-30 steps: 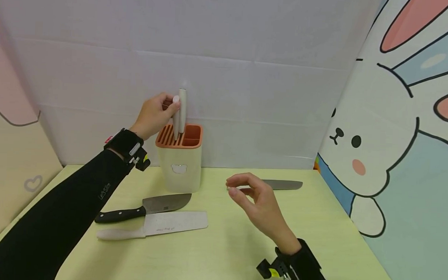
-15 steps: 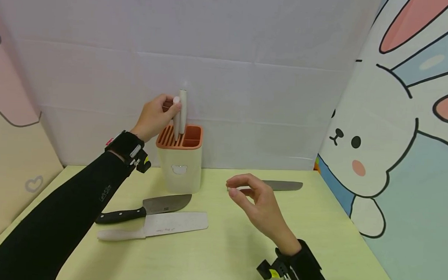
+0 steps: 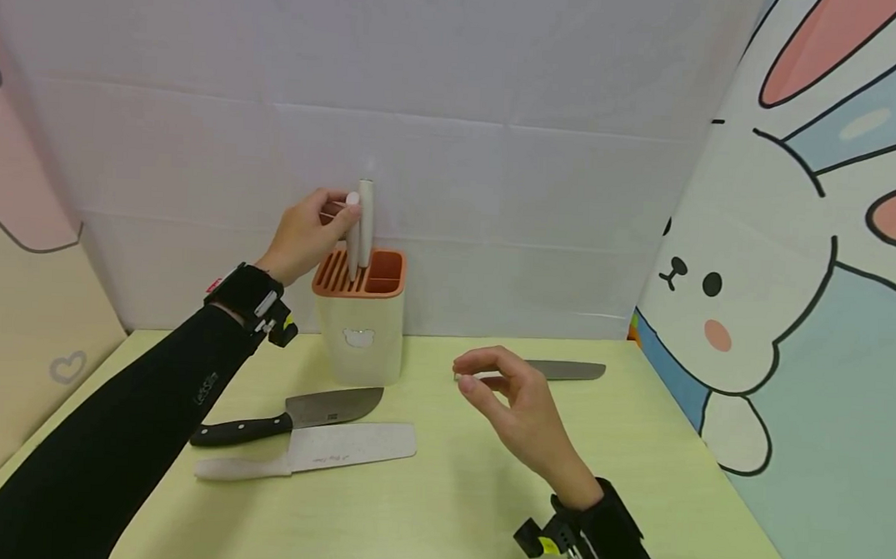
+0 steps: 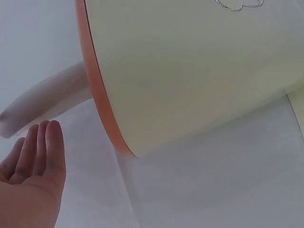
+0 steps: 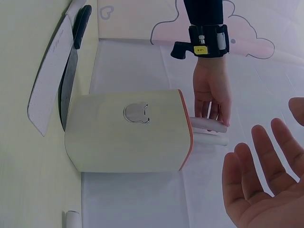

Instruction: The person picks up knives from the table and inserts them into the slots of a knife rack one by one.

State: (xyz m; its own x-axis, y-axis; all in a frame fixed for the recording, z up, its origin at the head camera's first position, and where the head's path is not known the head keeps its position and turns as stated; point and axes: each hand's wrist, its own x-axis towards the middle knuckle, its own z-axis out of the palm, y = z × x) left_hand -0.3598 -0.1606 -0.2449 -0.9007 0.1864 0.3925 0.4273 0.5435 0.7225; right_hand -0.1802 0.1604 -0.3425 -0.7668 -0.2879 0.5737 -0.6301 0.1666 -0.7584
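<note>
In the head view, my left hand point(image 3: 307, 233) pinches the near white knife handle point(image 3: 353, 246), thumb against its side just below the top. That handle rises from a slot of the cream knife block point(image 3: 359, 338) with an orange slotted top. Right beside it stands a second white knife handle point(image 3: 365, 222). From the left wrist, the fingers point(image 4: 54, 147) appear fairly straight alongside the handle; the thumb is hidden. My right hand point(image 3: 510, 403) hovers over the table with fingers loosely bent and nothing in them, overlapping the white handle of a lying knife point(image 3: 564, 370).
A black-handled knife point(image 3: 333, 405) and a white-handled cleaver point(image 3: 352, 445) lie in front of the block, blades pointing right. The pale table point(image 3: 437, 521) ends at a white backdrop point(image 3: 497, 182). A rabbit-print panel point(image 3: 754, 326) borders the right side.
</note>
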